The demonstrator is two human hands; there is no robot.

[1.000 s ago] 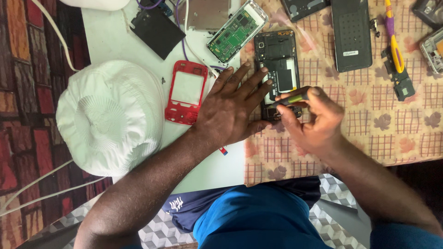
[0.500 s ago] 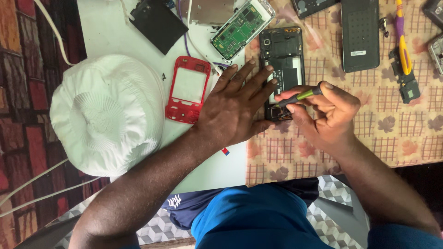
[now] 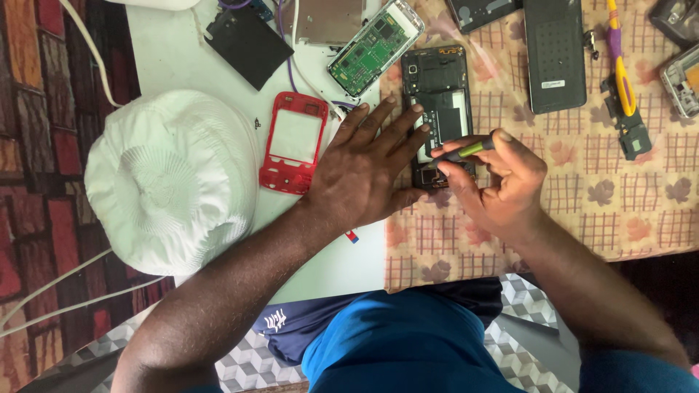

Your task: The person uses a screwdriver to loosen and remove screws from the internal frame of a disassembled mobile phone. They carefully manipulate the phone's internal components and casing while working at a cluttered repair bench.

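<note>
The opened phone [image 3: 439,102] is pressed down by the spread left hand [image 3: 368,171]. A green-handled screwdriver [image 3: 466,151] is pinched by the right hand [image 3: 502,185], its tip at the phone's lower end.

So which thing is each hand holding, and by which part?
The right hand pinches a green-handled screwdriver by its handle. The left hand grips nothing; it presses flat on the opened black phone.

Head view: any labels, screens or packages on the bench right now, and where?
White label: small pale rectangle low on the black rectangular back panel, upper right on the checked cloth.
Screens: none lit or intact; only a red phone frame with an empty window, left of the left hand.
Packages: none.
</note>
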